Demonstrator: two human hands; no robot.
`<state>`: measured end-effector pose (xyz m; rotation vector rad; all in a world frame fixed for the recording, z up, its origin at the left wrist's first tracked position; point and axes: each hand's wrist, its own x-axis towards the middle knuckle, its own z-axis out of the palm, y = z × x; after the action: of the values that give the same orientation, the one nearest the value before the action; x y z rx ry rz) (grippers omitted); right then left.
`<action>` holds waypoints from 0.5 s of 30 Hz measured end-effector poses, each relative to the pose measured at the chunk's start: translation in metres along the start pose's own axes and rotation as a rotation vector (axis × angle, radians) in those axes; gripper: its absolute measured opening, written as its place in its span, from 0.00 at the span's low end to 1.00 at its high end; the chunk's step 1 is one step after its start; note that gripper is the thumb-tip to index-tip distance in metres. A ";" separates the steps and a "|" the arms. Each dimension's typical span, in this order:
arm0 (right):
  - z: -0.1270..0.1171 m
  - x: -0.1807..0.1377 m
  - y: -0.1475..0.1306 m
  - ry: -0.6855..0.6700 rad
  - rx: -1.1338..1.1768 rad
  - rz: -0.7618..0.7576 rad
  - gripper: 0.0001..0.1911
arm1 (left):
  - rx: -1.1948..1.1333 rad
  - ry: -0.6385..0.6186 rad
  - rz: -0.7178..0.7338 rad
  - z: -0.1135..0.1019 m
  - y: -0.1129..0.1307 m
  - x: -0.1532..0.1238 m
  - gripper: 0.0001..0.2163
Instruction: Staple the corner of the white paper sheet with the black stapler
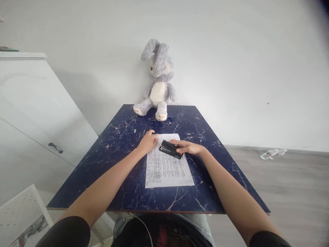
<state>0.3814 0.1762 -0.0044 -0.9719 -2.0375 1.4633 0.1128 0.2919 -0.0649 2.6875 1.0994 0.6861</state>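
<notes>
A printed sheet of paper (167, 168) lies in the middle of the dark blue marbled table (115, 171). My left hand (148, 141) rests on the sheet's far left corner, fingers curled down onto it. A black stapler (170, 149) lies across the upper part of the sheet, pointing left. My right hand (187, 146) grips the stapler's right end, fingers closed along it.
A grey and white plush rabbit (157, 82) sits at the table's far edge against the white wall. A white cabinet (31, 113) stands to the left. A white pegboard panel (23, 216) leans at lower left. A crumpled plastic bottle (272, 153) lies on the grey floor at right.
</notes>
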 end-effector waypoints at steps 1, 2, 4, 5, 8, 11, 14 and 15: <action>-0.002 -0.001 0.002 -0.015 0.036 -0.014 0.35 | -0.015 0.006 -0.003 0.001 0.000 0.000 0.16; -0.003 -0.002 0.003 -0.026 0.065 -0.026 0.37 | -0.028 0.013 -0.009 0.001 -0.001 0.001 0.16; -0.005 -0.003 0.007 -0.048 0.101 -0.031 0.40 | -0.044 0.030 -0.024 0.002 -0.002 0.002 0.16; -0.006 -0.003 0.010 -0.047 0.112 -0.025 0.41 | -0.052 0.043 -0.025 0.002 -0.002 0.002 0.16; -0.006 -0.003 0.017 -0.006 0.134 0.015 0.46 | -0.120 0.076 0.033 -0.001 0.000 0.003 0.17; -0.003 0.000 0.017 0.045 0.090 0.023 0.47 | -0.188 0.038 0.115 -0.002 0.003 0.003 0.17; 0.003 0.004 0.010 0.077 -0.086 -0.040 0.39 | -0.188 -0.037 0.158 -0.001 0.004 0.002 0.16; 0.005 0.006 0.007 0.085 -0.164 -0.056 0.37 | -0.186 -0.051 0.163 0.000 0.004 0.002 0.16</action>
<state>0.3760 0.1786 -0.0128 -1.0147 -2.1308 1.2210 0.1162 0.2902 -0.0627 2.6380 0.7694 0.7037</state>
